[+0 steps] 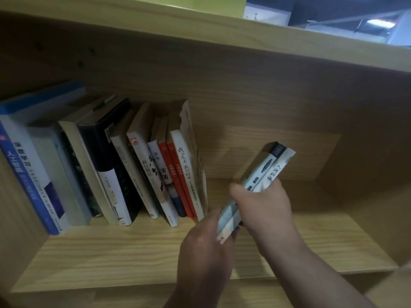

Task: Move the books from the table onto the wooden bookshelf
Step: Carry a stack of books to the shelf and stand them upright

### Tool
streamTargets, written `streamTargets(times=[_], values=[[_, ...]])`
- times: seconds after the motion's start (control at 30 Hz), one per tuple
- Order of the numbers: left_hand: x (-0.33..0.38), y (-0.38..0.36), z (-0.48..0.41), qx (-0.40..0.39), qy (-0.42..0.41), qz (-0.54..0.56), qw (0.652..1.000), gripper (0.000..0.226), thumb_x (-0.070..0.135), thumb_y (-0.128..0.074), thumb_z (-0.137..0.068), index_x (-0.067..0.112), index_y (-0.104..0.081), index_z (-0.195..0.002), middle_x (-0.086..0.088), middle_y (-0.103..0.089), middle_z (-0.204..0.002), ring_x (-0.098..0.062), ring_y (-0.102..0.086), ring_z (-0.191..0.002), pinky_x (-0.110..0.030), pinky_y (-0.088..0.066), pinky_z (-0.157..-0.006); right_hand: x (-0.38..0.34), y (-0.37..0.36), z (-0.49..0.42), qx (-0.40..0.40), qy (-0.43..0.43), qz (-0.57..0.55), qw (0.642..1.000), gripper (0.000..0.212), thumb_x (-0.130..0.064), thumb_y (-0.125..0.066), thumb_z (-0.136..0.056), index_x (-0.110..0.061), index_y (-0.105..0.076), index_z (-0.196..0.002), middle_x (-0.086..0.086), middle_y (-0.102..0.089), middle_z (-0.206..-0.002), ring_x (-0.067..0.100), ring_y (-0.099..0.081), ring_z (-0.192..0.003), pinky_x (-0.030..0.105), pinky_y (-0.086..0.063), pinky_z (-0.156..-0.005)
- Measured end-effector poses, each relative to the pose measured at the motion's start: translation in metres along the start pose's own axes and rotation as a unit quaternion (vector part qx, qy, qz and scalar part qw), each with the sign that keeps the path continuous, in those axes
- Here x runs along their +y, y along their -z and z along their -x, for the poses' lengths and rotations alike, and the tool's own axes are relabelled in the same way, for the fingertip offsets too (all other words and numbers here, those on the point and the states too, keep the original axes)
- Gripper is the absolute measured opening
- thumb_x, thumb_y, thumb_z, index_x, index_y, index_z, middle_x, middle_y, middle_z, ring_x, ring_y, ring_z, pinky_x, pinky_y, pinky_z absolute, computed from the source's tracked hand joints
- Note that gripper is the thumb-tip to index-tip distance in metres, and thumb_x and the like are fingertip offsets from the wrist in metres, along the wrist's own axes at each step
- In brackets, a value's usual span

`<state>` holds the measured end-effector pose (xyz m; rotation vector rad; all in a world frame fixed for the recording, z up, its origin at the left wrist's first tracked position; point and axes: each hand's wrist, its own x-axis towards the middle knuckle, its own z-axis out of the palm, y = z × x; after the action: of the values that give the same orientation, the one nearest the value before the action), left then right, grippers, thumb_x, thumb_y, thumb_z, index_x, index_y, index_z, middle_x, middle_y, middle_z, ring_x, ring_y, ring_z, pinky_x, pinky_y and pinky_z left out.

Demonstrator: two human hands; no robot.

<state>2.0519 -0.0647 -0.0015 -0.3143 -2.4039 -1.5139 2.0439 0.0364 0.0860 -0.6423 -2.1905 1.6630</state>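
Note:
Two thin pale books (262, 174) with Chinese titles on their spines are held together inside the wooden bookshelf (133, 252), tilted with their tops leaning right. My right hand (264, 205) grips them around the middle. My left hand (206, 247) holds their lower end, just above the shelf board. A row of several books (106, 165) stands at the left of the same shelf, leaning left; the nearest, a white and red one (189, 172), is a short gap from the held pair.
The shelf's right side wall (367, 174) and back panel (255, 112) close the compartment. The board above (200, 41) overhangs it. Bare shelf board lies between the standing row and the right wall. A green wall and a dark room show at top right.

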Motion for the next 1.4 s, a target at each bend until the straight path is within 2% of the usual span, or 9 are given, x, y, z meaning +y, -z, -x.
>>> streamTargets(times=[0.1,0.2,0.33,0.53,0.7,0.9,1.03,1.27,1.4], values=[[-0.001,-0.003,-0.002,-0.110,0.003,0.022,0.994,0.064,0.048,-0.075,-0.074,0.045,-0.047,-0.132,0.031,-0.059,-0.114,0.006,-0.057,-0.105,-0.024,-0.053,-0.085,0.007,-0.001,-0.011,0.043,0.043,0.057,0.997,0.018,-0.014,-0.070,-0.076,-0.008,-0.056,-0.088,0.002,-0.063,-0.065,0.001,-0.058,-0.037,0.013,-0.039,-0.033],[-0.016,0.017,0.004,-0.047,-0.019,-0.018,0.999,0.057,0.067,-0.051,-0.073,0.048,-0.042,-0.127,0.051,-0.039,-0.112,0.027,-0.038,-0.109,-0.009,-0.036,-0.077,0.016,-0.005,-0.023,0.035,0.084,0.089,0.992,0.013,-0.010,-0.070,-0.078,-0.007,-0.058,-0.081,0.005,-0.067,-0.067,0.000,-0.059,-0.041,0.014,-0.041,-0.035],[-0.055,0.057,-0.002,0.179,0.075,-0.014,0.981,0.056,0.059,-0.059,-0.078,0.033,-0.044,-0.125,0.023,-0.034,-0.108,-0.006,-0.049,-0.107,-0.029,-0.047,-0.084,0.027,-0.026,-0.038,-0.003,0.119,0.088,0.989,0.010,-0.007,-0.072,-0.083,-0.009,-0.066,-0.090,-0.005,-0.070,-0.070,-0.009,-0.066,-0.056,0.008,-0.044,-0.040],[-0.066,0.090,-0.044,0.184,0.111,-0.062,0.975,0.078,0.041,-0.079,-0.078,0.023,-0.040,-0.142,0.001,-0.040,-0.138,-0.022,-0.041,-0.131,-0.041,-0.041,-0.107,0.023,-0.054,-0.051,-0.100,0.235,0.133,0.958,0.023,-0.020,-0.069,-0.085,-0.038,-0.058,-0.093,-0.044,-0.064,-0.080,-0.026,-0.060,-0.077,-0.004,-0.043,-0.057],[-0.065,0.098,-0.057,0.268,0.135,-0.002,0.954,0.084,0.038,-0.088,-0.065,0.025,-0.043,-0.134,0.006,-0.036,-0.133,-0.020,-0.039,-0.130,-0.046,-0.043,-0.108,0.030,-0.042,-0.051,-0.182,0.156,0.075,0.968,0.046,-0.080,-0.056,-0.074,-0.047,-0.067,-0.104,-0.034,-0.073,-0.095,-0.009,-0.069,-0.088,0.018,-0.049,-0.073],[-0.059,0.080,-0.044,0.198,0.056,-0.023,0.978,0.079,0.043,-0.077,-0.074,0.033,-0.036,-0.141,0.008,-0.039,-0.138,-0.015,-0.044,-0.129,-0.044,-0.047,-0.104,0.060,-0.044,-0.047,-0.294,0.046,0.035,0.954,0.099,-0.098,-0.060,-0.045,-0.047,-0.052,-0.129,-0.031,-0.071,-0.108,-0.014,-0.066,-0.098,0.009,-0.050,-0.075],[-0.049,0.070,-0.060,0.101,0.094,0.030,0.990,0.099,0.063,-0.071,-0.060,0.034,-0.029,-0.145,0.012,-0.048,-0.139,-0.013,-0.049,-0.132,-0.046,-0.049,-0.105,0.062,-0.059,-0.051,-0.309,0.030,-0.001,0.950,0.096,-0.099,-0.064,-0.039,-0.047,-0.062,-0.120,-0.028,-0.075,-0.107,-0.007,-0.071,-0.098,0.011,-0.056,-0.066],[-0.052,0.070,-0.073,0.140,0.089,-0.017,0.986,0.074,0.032,-0.064,-0.092,0.018,-0.023,-0.152,-0.005,-0.045,-0.145,-0.023,-0.046,-0.136,-0.046,-0.047,-0.108,0.069,-0.077,-0.056,-0.309,0.053,-0.006,0.950,0.096,-0.100,-0.056,-0.051,-0.047,-0.058,-0.131,-0.021,-0.074,-0.120,0.002,-0.069,-0.113,0.027,-0.056,-0.090],[-0.049,0.078,-0.071,0.130,0.086,-0.078,0.985,0.076,0.035,-0.061,-0.093,0.020,-0.017,-0.153,-0.004,-0.048,-0.143,-0.021,-0.051,-0.133,-0.039,-0.051,-0.103,0.063,-0.089,-0.049,-0.310,0.075,-0.015,0.948,0.093,-0.101,-0.054,-0.051,-0.048,-0.055,-0.127,-0.035,-0.071,-0.112,-0.014,-0.066,-0.105,0.004,-0.051,-0.076]])
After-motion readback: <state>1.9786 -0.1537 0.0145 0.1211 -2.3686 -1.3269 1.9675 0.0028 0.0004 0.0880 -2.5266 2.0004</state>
